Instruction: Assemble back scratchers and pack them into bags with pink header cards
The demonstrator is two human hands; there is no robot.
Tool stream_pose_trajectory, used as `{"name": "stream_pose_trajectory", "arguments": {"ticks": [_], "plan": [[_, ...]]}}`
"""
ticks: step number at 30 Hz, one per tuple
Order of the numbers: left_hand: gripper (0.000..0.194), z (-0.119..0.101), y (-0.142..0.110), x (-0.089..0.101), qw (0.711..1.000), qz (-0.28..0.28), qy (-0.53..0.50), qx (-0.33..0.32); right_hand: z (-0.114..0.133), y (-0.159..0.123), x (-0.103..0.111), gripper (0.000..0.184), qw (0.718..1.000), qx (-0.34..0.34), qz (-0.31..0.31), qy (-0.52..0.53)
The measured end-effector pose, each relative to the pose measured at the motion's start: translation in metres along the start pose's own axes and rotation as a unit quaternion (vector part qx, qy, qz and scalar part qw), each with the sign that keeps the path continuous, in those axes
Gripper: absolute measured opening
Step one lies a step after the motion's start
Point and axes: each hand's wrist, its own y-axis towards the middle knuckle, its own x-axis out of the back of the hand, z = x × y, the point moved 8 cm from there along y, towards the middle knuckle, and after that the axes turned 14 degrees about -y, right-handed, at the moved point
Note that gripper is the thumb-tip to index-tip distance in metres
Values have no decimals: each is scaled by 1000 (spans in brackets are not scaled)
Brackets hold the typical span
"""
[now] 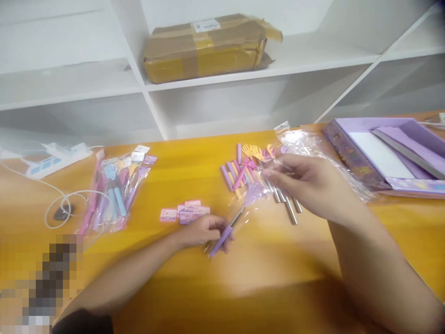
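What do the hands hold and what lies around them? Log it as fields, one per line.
Left hand: holds purple hand-headed tool by its handle
Right hand: pinches clear bag around that tool
Near left hand: pink cards
Loose pile: handles, hand-shaped heads, metal rods
Table, left: bagged tools
Table, right: purple box
Shelf: taped parcel

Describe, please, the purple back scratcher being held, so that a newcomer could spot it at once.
On the yellow tabletop, look just below-right of the pink printed cards, to the left hand. It holds a purple back scratcher, slanting up rightward with a metal rod between handle and head; unlike the bagged back scratchers further left, it is in hand.
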Motion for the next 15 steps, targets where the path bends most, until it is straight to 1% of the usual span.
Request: {"name": "stream_pose_trajectory", "arguments": {"ticks": [3, 7, 8, 10, 11, 13, 15], "plan": [[22, -3, 1, 2, 999, -33, -28, -6, -8, 0, 28, 34, 993, -19, -120, 4], [23, -6, 2, 1, 995, -53, -89, -11, -18, -1, 51, 23, 972, -31, -228, 38], [22, -6, 2, 1, 994, -55, -98, -12, -19, -2, 55, 23, 970, -27, -237, 48], [21, -6, 2, 2, 992, -58, -116, -15, -14, -2, 56, 26, 973, -4, -220, 62], [22, -6, 1, 2, 991, -55, -124, -17, -10, -5, 58, 25, 972, 14, -224, 72], [25, -5, 1, 1, 990, -39, -137, -15, 2, -15, 65, 21, 960, 56, -263, 78], [29, -5, 1, -1, 991, -17, -134, -8, 17, -27, 68, 13, 948, 105, -296, 46]]}}
